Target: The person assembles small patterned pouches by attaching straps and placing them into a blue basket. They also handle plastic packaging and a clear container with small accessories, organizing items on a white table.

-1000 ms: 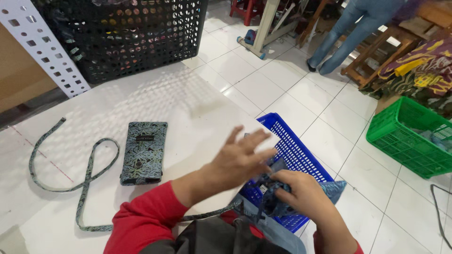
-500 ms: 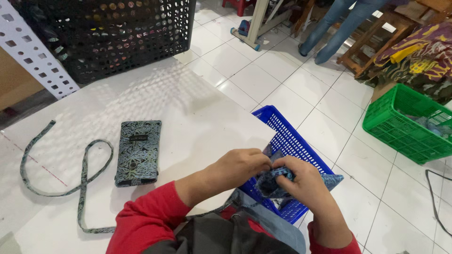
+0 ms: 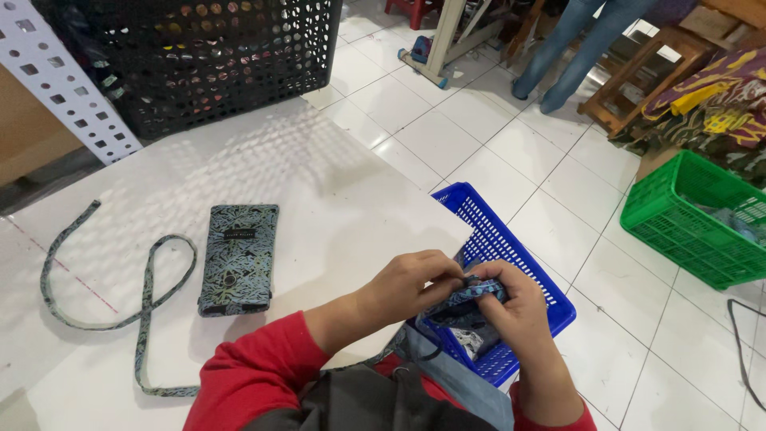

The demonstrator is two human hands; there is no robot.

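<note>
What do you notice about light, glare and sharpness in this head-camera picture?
Head view: even, bright light; soft sheen on the white table and floor tiles, no harsh glare. Faint shadows lie under the pouch and strap. Both the left hand and the right hand look sharp; the black crate and green basket lean outward from wide-angle distortion.
</note>
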